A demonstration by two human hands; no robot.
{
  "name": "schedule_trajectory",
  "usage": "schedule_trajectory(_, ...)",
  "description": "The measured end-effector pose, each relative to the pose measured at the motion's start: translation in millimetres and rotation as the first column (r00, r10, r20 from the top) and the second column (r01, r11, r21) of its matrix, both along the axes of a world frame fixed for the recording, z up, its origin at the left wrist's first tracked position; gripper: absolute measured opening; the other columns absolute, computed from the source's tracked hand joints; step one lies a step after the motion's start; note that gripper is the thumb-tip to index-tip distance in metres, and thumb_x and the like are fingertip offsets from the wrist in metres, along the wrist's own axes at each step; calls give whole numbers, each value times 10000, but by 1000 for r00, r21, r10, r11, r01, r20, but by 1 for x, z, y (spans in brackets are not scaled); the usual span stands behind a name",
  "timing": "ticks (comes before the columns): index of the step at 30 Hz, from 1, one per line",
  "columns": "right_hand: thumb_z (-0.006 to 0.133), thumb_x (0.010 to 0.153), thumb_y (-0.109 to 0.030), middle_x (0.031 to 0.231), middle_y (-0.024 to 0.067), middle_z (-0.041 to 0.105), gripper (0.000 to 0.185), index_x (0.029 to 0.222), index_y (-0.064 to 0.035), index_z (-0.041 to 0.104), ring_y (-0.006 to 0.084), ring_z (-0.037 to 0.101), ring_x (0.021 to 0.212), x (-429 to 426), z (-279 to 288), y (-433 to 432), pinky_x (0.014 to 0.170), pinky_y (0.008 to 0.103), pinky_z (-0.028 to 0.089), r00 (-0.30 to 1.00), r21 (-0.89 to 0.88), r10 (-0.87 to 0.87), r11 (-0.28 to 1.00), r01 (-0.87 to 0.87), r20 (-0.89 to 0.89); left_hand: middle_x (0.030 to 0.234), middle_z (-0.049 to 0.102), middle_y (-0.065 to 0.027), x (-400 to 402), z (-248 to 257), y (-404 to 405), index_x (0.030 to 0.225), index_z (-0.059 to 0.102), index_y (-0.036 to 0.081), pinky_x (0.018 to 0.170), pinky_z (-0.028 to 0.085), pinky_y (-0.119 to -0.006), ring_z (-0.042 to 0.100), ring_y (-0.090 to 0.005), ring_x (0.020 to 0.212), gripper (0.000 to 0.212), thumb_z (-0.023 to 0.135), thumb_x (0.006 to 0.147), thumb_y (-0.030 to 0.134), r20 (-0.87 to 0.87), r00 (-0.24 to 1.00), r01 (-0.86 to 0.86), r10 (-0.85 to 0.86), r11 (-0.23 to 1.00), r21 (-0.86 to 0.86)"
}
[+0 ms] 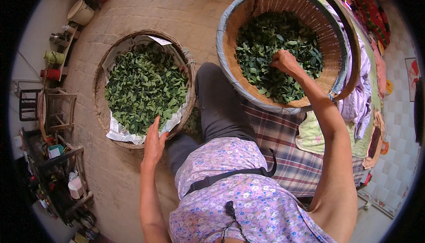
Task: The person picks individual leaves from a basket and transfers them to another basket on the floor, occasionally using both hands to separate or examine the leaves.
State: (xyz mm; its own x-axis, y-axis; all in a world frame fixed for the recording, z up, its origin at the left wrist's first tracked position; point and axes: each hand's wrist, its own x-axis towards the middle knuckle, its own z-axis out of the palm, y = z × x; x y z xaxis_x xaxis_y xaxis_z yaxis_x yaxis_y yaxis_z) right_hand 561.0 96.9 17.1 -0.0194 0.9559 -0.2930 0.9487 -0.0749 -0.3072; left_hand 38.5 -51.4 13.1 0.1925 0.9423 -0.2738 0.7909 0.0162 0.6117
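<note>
My right hand (285, 62) reaches into a large woven basket (229, 57) with a tall arched handle and a rim wrapped in blue-grey cloth. Its fingers are curled and pinched among the green leaves (279, 39) there; the fingertips are partly hidden. At the near edge of a round wicker basket (187, 77) on the left, my left hand (154, 140) lies with its thumb apart from the fingers. The fingertips touch the lighter green leaves (146, 87), which are heaped on a newspaper lining (116, 131).
The right basket stands on a bed with a plaid sheet (275, 160), beside a lilac quilt (362, 87). My dark-trousered leg (220, 103) comes between the baskets. Wooden stools (63, 110) and a cluttered shelf (63, 158) line the left side of the brick floor (109, 190).
</note>
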Motion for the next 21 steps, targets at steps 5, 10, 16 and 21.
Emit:
schedule_trajectory(5, 791, 682, -363, 839, 223, 641, 418, 789, 10, 636, 381, 633, 819, -20, -11, -7, 682, 462, 503, 972, 121, -103, 990, 78, 213, 1266, 503, -225, 3, -4, -5, 1393, 363, 25, 981, 376, -390, 479, -366, 1162, 597, 607, 850, 57, 11, 1000, -3, 3, 1000, 0)
schedule_trajectory(10, 622, 705, -115, 785, 231, 629, 134, 766, 4, 631, 399, 633, 770, -20, -27, -8, 664, 472, 504, 964, 213, 13, 974, -72, 265, 1242, 522, -219, 12, -2, -2, 1371, 383, 8, 967, 388, -392, 495, -365, 1142, 573, 612, 849, 61, 22, 999, 34, -34, 999, 8)
schedule_trajectory(16, 573, 755, -99, 734, 191, 643, 178, 847, 31, 655, 301, 652, 677, -11, 33, -10, 612, 417, 517, 985, 11, -135, 991, 137, -104, 1231, 535, -220, 19, 6, 0, 1356, 396, -1, 949, 404, -388, 516, -365, 1120, 556, 612, 847, 60, 34, 998, 56, -56, 998, -8)
schedule_trajectory(21, 517, 906, -133, 698, 47, 622, 163, 825, -23, 605, 111, 575, 568, -11, 74, -32, 474, 267, 428, 714, -277, -418, 908, 314, -562, 1248, 559, -191, 42, 15, 16, 1332, 470, 34, 945, 429, -360, 549, -311, 1133, 478, 590, 882, 139, 162, 986, 44, -42, 999, -11)
